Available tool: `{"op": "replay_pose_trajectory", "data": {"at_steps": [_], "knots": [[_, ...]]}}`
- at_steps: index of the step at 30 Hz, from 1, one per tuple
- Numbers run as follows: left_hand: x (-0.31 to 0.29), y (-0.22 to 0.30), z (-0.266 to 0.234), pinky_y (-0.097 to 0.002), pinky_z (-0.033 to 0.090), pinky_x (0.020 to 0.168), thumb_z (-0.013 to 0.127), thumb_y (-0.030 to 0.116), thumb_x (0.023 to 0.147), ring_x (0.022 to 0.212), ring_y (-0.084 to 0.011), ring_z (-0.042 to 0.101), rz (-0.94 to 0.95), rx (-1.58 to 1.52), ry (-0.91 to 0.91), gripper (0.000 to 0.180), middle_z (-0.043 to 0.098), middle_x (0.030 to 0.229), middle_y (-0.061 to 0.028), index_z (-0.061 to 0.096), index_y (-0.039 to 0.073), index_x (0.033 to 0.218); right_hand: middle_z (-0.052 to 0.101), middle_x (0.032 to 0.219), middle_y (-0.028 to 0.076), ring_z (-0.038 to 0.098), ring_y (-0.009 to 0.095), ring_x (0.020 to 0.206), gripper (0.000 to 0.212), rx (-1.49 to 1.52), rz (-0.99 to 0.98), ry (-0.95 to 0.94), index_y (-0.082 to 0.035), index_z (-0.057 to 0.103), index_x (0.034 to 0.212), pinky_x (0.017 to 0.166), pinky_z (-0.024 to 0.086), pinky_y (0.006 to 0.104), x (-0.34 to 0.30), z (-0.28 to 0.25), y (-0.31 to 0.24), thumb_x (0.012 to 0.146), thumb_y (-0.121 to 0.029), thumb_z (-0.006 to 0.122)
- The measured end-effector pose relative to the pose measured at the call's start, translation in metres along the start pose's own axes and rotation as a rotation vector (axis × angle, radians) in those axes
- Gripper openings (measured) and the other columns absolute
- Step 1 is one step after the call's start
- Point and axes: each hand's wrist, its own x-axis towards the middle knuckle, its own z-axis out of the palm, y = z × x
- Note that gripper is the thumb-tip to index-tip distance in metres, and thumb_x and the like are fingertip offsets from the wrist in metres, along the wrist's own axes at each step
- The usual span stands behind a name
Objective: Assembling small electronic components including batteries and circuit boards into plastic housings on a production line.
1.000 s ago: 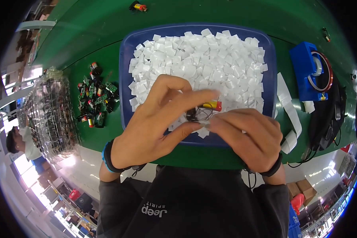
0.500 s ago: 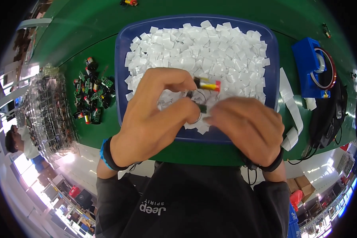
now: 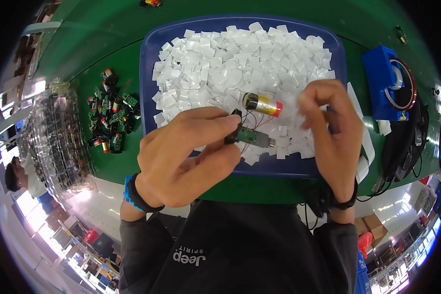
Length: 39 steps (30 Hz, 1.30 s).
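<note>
My left hand [image 3: 186,152] pinches a small green circuit board [image 3: 249,135] at its dark left end, above the blue tray [image 3: 145,98]. A grey plug-like connector [image 3: 265,141] sticks out at the board's right end. Thin wires run from the board to a cylindrical battery [image 3: 263,105] in black, yellow and red, just above it. My right hand [image 3: 333,115] is apart from the board, over the tray's right side. Its fingers are curled and their tips blurred, so whether anything is between them is hidden. Many small white paper squares [image 3: 230,59] fill the tray.
To the left lies a pile of circuit boards with batteries [image 3: 113,112]. Beyond it are stacked clear plastic trays [image 3: 59,137]. At the right stand a blue tape dispenser [image 3: 376,83], a white strip [image 3: 365,161] and a black bag-like object [image 3: 402,152]. Loose battery pieces [image 3: 150,3] lie at the back.
My right hand has moved away from the board, to the right and up. My left hand still holds the board, which now shows more fully along with its connector and battery.
</note>
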Motion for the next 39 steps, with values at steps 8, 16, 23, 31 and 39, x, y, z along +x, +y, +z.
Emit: {"op": "replay_pose_trajectory", "data": {"at_steps": [8,16,23,31,39], "knots": [[0.009,0.004,-0.002,-0.0378,0.057,0.078,0.076,-0.008,0.063,0.095,-0.0335,0.066,0.033,-0.079,-0.121,0.029,0.062,0.105,-0.0149,0.067,0.003,0.089,0.066,0.102,0.011,0.063,0.019,0.086,0.028,-0.025,-0.307,-0.072,0.000,0.065,0.106,0.074,0.050,0.0271,-0.001,0.004,-0.002,0.078,0.004,0.071],[0.028,-0.004,0.000,-0.0319,0.049,0.091,0.066,0.002,0.087,0.109,-0.0206,0.057,-0.717,-0.789,-0.244,0.029,0.058,0.112,-0.0095,0.055,0.000,0.114,0.067,0.095,0.013,0.064,0.024,0.086,0.033,0.018,-0.450,-0.046,0.002,0.068,0.100,0.075,0.050,0.0307,-0.004,0.000,-0.002,0.069,0.002,0.079],[0.029,-0.006,-0.011,-0.0300,0.048,0.086,0.057,0.005,0.091,0.096,-0.0156,0.058,-0.824,-0.994,-0.535,0.018,0.056,0.099,-0.0059,0.053,0.000,0.108,0.067,0.094,0.013,0.063,0.026,0.086,0.033,-0.063,-0.628,-0.074,0.001,0.069,0.098,0.077,0.053,0.0366,0.000,-0.006,0.002,0.067,0.001,0.080],[0.028,-0.018,-0.008,-0.0272,0.047,0.080,0.048,0.013,0.097,0.089,-0.0132,0.057,-0.984,-1.261,-0.400,0.020,0.056,0.094,-0.0065,0.050,-0.001,0.111,0.069,0.091,0.010,0.061,0.025,0.084,0.029,-0.117,-0.694,-0.094,-0.003,0.069,0.090,0.075,0.053,0.0370,-0.001,0.004,-0.004,0.064,0.002,0.080],[0.025,0.005,-0.010,-0.0254,0.051,0.079,0.052,0.004,0.093,0.093,-0.0130,0.062,-1.030,-1.036,-0.270,0.028,0.061,0.103,-0.0093,0.054,-0.003,0.120,0.073,0.091,0.006,0.060,0.022,0.081,0.028,-0.140,-0.676,0.027,-0.004,0.071,0.087,0.061,0.049,0.0261,-0.007,0.013,-0.001,0.062,0.002,0.080]]}}
